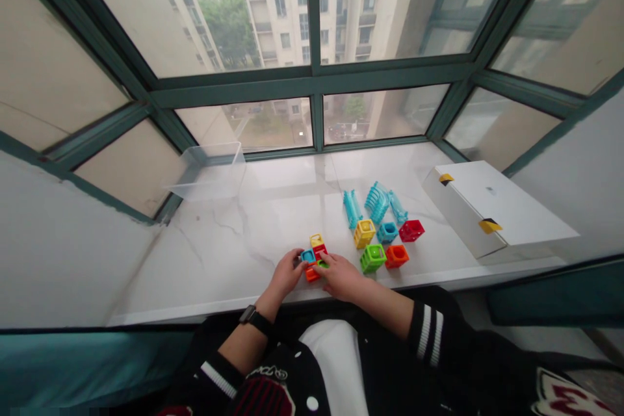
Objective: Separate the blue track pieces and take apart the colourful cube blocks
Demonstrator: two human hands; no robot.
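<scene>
Both hands meet on a small cluster of joined toy cubes at the front of the white marble sill; the cluster has yellow, red, blue, green and orange cubes. My left hand pinches its blue cube from the left, fingers curled. My right hand grips the green and orange cubes from the right. To the right lie loose cubes: yellow, blue, red, green and orange. Behind them lie turquoise ribbed track pieces.
A clear plastic bin stands at the back left of the sill against the window. A white box with yellow tabs lies on the right. Green window frames wall the sill at the back and sides.
</scene>
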